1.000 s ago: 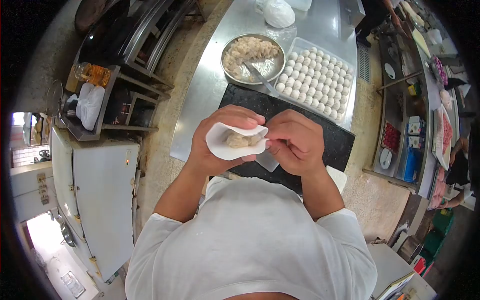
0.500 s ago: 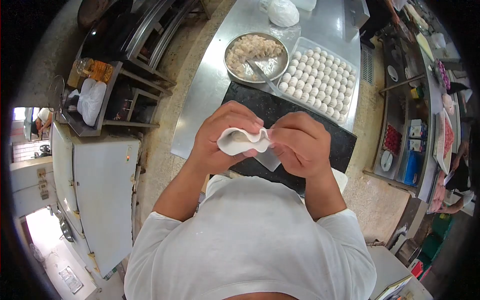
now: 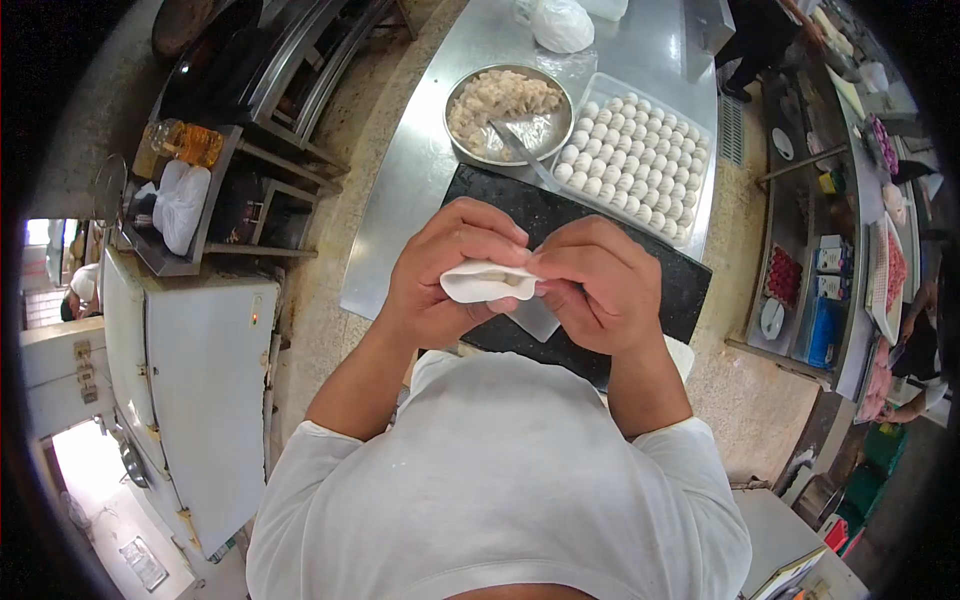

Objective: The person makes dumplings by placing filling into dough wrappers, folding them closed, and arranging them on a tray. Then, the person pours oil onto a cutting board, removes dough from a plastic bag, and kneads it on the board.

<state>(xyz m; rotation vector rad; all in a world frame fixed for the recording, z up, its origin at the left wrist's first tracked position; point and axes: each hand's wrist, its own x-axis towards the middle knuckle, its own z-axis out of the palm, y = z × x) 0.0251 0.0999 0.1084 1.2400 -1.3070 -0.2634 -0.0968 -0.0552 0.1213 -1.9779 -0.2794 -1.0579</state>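
Note:
A white dough wrapper is folded over between my hands, with a little pale filling showing in its narrow opening. My left hand cups it, fingers above and thumb below. At its right edge, my right hand pinches the dough between thumb and fingers. Beneath my hands lies a black board, with a flat light-coloured piece on it. Beyond the board stand a round metal pan of pale chunky filling and a clear tray holding rows of several white dumplings.
The steel table extends away, with a white plastic bag at its far end. On the left are a white refrigerator and a shelf with an oil bottle. Other people work near the counter at the right.
The wrapper has gone from wide open to folded and narrow, covering most of the filling. My fingers have closed in around it, and my right hand has shifted slightly.

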